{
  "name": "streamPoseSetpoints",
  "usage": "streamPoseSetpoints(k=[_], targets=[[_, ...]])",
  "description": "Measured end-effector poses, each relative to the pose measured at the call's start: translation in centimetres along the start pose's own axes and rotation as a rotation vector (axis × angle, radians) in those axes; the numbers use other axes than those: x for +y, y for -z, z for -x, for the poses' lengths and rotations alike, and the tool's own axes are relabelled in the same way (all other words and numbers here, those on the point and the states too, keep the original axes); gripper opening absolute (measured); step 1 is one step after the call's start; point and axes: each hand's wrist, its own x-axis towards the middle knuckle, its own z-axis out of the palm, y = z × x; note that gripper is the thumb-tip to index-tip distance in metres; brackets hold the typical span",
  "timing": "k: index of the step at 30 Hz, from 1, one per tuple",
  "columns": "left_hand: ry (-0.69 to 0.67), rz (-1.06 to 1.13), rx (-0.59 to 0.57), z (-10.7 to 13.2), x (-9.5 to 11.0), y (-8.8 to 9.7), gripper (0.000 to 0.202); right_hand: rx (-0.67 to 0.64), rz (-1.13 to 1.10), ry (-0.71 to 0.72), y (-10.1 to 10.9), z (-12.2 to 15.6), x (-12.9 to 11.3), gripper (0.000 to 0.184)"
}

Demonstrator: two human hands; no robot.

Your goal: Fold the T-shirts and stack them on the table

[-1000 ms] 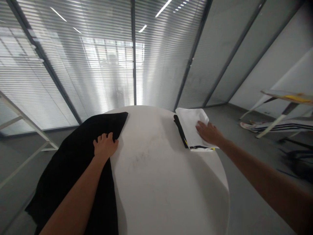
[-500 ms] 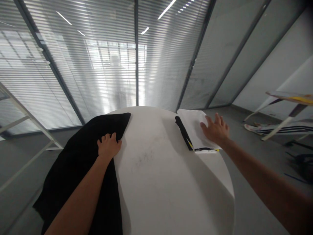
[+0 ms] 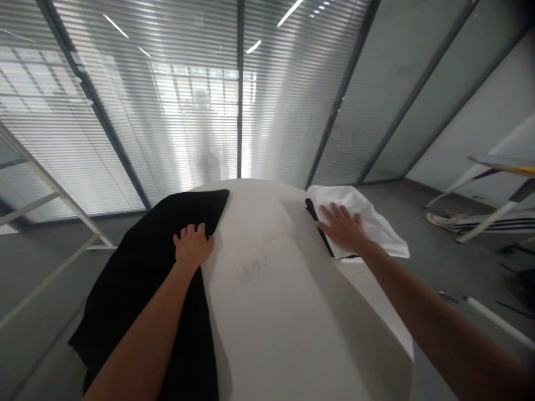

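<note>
My left hand (image 3: 193, 245) rests on a large black cloth (image 3: 134, 273), fingers spread and slightly curled near its inner edge. This cloth covers the left part of a round white table (image 3: 267, 312) and hangs over its side. At the table's far right, my right hand (image 3: 343, 227) lies flat with fingers apart on a white cloth (image 3: 382, 231). Black fabric (image 3: 320, 228) shows from under the white cloth along its left side. One corner of the white cloth spreads out past the table's right edge.
Glass partitions with blinds (image 3: 188, 128) stand beyond the table. A white metal frame (image 3: 50, 184) is on the left. To the right are another table (image 3: 507, 166), striped fabric (image 3: 493, 224) low beside its leg, and a white bar (image 3: 497, 320) on the floor.
My right hand has moved left and come down flat on the white cloth, which now spreads farther right over the stack. My left hand stays on the black cloth. The view has shifted slightly.
</note>
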Motion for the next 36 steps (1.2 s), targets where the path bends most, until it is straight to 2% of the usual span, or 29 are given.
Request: streamPoseSetpoints(k=[4,8,12,16,21,29,36], targets=[[-0.003,0.000,0.027,0.1,0.0,-0.1,0.052,0.059,-0.059,0.008,1.0,0.9,-1.1,0.053],[-0.019,0.001,0.041,0.2,0.0,-0.2,0.052,0.091,-0.160,0.138,1.9,2.9,-5.7,0.045],[-0.025,0.001,0.033,0.2,-0.1,-0.3,0.053,-0.035,-0.247,0.351,1.2,4.4,-11.0,0.052],[-0.037,-0.003,0.025,0.0,-0.1,-0.4,0.053,-0.162,-0.268,0.374,-0.5,4.7,-14.0,0.058],[-0.034,-0.025,-0.005,-0.2,0.1,-0.5,0.054,-0.183,-0.285,0.370,-1.4,4.8,-14.3,0.058],[-0.038,-0.049,-0.021,-0.3,0.0,-0.8,0.059,-0.171,-0.325,0.360,-1.4,4.7,-13.7,0.060],[-0.058,0.021,-0.017,0.0,-0.3,-0.7,0.059,-0.153,-0.354,0.349,-1.3,4.7,-13.6,0.059]])
